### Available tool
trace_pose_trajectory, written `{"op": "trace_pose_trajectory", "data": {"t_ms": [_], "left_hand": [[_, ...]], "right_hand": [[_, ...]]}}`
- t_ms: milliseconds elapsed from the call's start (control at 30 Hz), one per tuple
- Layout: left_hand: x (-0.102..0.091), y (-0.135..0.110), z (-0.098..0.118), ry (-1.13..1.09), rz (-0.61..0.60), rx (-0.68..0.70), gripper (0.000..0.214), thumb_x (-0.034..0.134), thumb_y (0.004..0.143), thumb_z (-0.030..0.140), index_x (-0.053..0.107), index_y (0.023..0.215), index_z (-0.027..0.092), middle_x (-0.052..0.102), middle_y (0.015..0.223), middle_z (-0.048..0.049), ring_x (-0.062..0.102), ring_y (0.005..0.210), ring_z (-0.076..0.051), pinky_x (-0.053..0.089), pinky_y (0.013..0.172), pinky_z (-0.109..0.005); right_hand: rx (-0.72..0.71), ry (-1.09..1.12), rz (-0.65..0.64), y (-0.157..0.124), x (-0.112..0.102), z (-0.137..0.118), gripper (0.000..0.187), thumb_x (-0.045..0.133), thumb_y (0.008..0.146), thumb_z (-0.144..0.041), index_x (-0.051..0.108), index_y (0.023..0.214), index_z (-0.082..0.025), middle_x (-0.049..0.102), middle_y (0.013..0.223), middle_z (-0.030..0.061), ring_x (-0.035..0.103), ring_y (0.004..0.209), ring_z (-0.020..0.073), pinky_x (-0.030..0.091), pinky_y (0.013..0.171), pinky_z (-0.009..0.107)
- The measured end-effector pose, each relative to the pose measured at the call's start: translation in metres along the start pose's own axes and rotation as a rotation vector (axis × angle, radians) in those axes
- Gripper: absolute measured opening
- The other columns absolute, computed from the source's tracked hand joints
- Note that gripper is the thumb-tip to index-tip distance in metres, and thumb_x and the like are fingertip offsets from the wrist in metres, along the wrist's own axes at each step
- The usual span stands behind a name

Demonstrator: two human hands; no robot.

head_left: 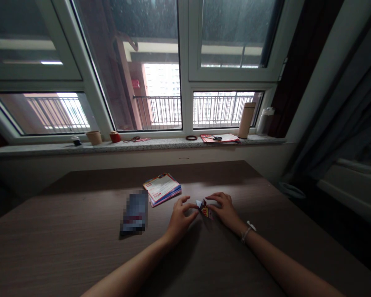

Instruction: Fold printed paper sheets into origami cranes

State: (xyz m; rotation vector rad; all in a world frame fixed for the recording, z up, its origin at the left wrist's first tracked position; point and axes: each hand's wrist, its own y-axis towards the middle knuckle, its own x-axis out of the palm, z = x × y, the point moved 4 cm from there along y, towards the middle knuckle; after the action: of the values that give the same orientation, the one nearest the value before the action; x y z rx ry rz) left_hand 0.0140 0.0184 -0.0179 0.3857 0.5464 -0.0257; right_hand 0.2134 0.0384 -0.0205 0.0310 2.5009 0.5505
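Note:
Between my two hands is a small folded piece of printed paper (205,210), dark with yellow, pink and white parts, held just over the brown table (80,202). Thumb and index finger of my left hand (181,216) are closed on its left edge. From the other side, my right hand (225,209) pinches its right part, with a pale bracelet on the wrist. My fingers cover some of the folds. Left of the paper lies a stack of printed paper sheets (163,189) with colourful borders.
A blurred dark object (135,213) lies left of my left hand. Along the windowsill (167,143) stand a paper cup (94,137), a red spool-like item (114,137), a bead bracelet (191,137), scissors (216,138) on papers, a tan flask (246,120) and a pale bottle (265,121).

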Motion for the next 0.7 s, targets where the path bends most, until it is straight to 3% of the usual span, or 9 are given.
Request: {"op": "trace_pose_trajectory", "data": {"t_ms": [133,233,367,700], "left_hand": [[0.0,0.0,-0.001,-0.013,0.021,0.004,0.018,0.07,0.076,0.023,0.076,0.092,0.028,0.056,0.124,-0.007,0.049,0.121,-0.026,0.038,0.106,-0.044],[0.001,0.0,-0.002,-0.011,0.035,0.009,0.017,0.068,0.077,0.024,0.076,0.092,0.028,0.057,0.123,-0.0075,0.05,0.119,-0.026,0.038,0.105,-0.044],[0.001,0.0,-0.001,-0.003,0.04,-0.001,0.012,0.069,0.077,0.025,0.077,0.086,0.027,0.057,0.122,-0.0079,0.051,0.118,-0.027,0.039,0.104,-0.044],[-0.001,0.0,0.0,-0.038,0.011,-0.022,0.007,0.073,0.074,0.03,0.076,0.079,0.025,0.057,0.124,-0.0072,0.049,0.121,-0.027,0.037,0.106,-0.043]], "right_hand": [[-0.031,0.047,0.1,0.0,-0.008,-0.006,0.014,0.066,0.075,-0.028,0.067,0.088,-0.024,0.062,0.099,0.0046,0.05,0.104,0.0252,0.039,0.094,0.04],[-0.138,0.08,0.027,-0.001,-0.007,-0.017,0.003,0.065,0.076,-0.025,0.064,0.074,-0.023,0.063,0.096,0.0037,0.052,0.102,0.0231,0.039,0.093,0.038],[-0.206,0.103,-0.078,-0.005,-0.002,-0.026,0.003,0.068,0.077,-0.025,0.067,0.074,-0.023,0.065,0.092,0.0037,0.053,0.1,0.0217,0.041,0.091,0.036],[-0.182,0.093,-0.156,-0.005,0.006,-0.019,0.011,0.066,0.08,-0.026,0.073,0.088,-0.025,0.069,0.096,0.0053,0.056,0.102,0.0227,0.042,0.093,0.039]]}}
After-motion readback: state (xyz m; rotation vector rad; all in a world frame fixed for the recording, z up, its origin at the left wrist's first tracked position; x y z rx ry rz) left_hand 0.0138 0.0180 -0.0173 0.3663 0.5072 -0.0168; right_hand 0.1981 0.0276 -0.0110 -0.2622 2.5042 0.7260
